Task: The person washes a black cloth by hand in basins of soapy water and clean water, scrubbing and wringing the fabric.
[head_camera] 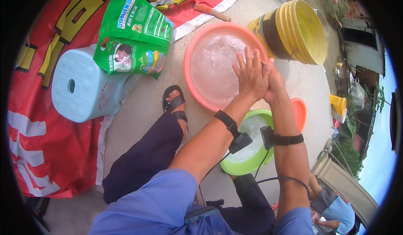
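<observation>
My left hand [253, 75] has its fingers spread over the right rim of a pink plastic basin [188, 77], which holds cloudy, bubbly water. Against its palm side rests my right hand [275, 82], partly hidden behind it. No object shows between the two hands, though the space between the palms is hidden. Both wrists wear black straps with small cabled devices. Below the forearms stands a green basin [231, 169] with sudsy water. A wooden-handled brush [212, 12] lies above the pink basin, on the edge of a red banner.
A yellow bucket [288, 30] lies tilted at the upper right. An orange basin [299, 113] is partly behind my right forearm. At left, a green detergent bag [133, 43] leans on a light blue stool [78, 84] over the red banner [72, 147]. Another person [335, 209] is at lower right.
</observation>
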Demonstrator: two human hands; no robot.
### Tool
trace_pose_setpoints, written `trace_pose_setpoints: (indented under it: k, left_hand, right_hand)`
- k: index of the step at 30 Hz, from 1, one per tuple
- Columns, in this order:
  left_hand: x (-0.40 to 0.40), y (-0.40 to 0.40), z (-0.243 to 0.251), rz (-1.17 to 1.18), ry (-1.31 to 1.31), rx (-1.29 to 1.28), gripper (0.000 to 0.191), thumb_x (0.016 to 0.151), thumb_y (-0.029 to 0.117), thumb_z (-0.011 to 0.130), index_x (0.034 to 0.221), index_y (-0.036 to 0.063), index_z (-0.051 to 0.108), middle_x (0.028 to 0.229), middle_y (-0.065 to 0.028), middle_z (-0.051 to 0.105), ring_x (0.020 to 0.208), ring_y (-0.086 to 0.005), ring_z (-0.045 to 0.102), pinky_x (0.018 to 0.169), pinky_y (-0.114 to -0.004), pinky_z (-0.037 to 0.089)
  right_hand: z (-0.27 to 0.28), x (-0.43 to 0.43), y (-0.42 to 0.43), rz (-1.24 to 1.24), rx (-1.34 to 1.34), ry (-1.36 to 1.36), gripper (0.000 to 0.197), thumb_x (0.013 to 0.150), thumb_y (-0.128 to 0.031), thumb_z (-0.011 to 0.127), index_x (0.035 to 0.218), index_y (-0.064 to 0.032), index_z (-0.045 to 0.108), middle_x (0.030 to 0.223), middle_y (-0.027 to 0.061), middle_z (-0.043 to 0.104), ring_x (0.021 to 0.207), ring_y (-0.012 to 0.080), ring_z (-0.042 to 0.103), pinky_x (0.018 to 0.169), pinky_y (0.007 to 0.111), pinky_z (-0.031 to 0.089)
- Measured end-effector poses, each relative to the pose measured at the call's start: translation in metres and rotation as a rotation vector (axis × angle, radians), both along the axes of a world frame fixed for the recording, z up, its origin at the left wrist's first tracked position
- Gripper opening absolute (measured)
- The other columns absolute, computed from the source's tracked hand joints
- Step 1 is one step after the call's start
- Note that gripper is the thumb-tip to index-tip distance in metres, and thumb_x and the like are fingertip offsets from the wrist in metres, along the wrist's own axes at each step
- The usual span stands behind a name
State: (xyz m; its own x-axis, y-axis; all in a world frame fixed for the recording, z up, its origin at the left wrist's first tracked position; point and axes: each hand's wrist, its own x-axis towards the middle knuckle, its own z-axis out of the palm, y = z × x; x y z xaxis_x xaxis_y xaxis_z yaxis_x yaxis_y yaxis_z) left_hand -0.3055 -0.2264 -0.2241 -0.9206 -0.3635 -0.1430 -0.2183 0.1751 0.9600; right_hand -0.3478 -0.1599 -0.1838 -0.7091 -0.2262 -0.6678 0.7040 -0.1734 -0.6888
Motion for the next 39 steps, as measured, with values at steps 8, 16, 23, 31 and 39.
trace_pose_setpoints:
  k: [8,16,23,31,39]
  left_hand:
    - [-0.007,0.007,0.013,-0.074,-0.033,0.205,0.078,0.102,0.062,0.014,0.156,0.0081,0.026,0.164,-0.0245,0.006,0.149,-0.0503,0.003,0.117,-0.061,0.000]
    - [-0.005,0.014,0.010,-0.067,0.082,0.381,0.075,0.104,0.059,0.017,0.156,0.0055,0.026,0.162,-0.0262,0.014,0.149,-0.0464,0.009,0.120,-0.053,0.006]
    - [-0.020,0.029,0.020,-0.033,0.173,0.585,0.074,0.104,0.054,0.024,0.152,-0.0031,0.026,0.159,-0.0297,0.016,0.148,-0.0438,0.017,0.120,-0.049,0.014]
    - [0.037,0.070,0.122,-0.093,0.256,0.799,0.051,0.104,0.041,0.037,0.114,-0.0023,0.062,0.114,-0.0218,0.066,0.107,-0.0368,0.061,0.092,-0.045,0.047]
    - [0.157,0.143,0.100,-0.632,0.572,0.061,0.055,0.100,0.047,0.042,0.123,0.0008,0.062,0.134,-0.0224,0.056,0.133,-0.0472,0.041,0.111,-0.065,0.020]
  right_hand:
    - [-0.003,0.005,0.000,0.015,0.176,0.087,0.052,0.108,-0.037,0.037,0.146,-0.0015,0.039,0.141,0.0134,0.051,0.121,0.0246,0.055,0.098,0.037,0.049]
    - [-0.027,0.002,0.022,0.003,0.204,0.305,0.050,0.105,-0.034,0.050,0.139,0.0023,0.048,0.124,0.0124,0.060,0.105,0.0220,0.061,0.087,0.036,0.051]
    - [-0.004,-0.006,0.039,0.188,0.748,0.724,0.031,0.100,-0.027,0.057,0.116,0.0003,0.061,0.093,0.0041,0.066,0.084,0.0157,0.062,0.072,0.031,0.052]
    - [0.116,0.083,0.062,-0.350,0.202,0.494,0.034,0.102,-0.022,0.051,0.130,-0.0023,0.054,0.116,0.0071,0.062,0.101,0.0161,0.061,0.086,0.028,0.050]
    - [0.120,0.225,0.168,-0.726,-0.155,0.056,0.042,0.106,-0.042,0.040,0.129,-0.0098,0.052,0.128,0.0110,0.059,0.121,0.0250,0.057,0.106,0.040,0.045]
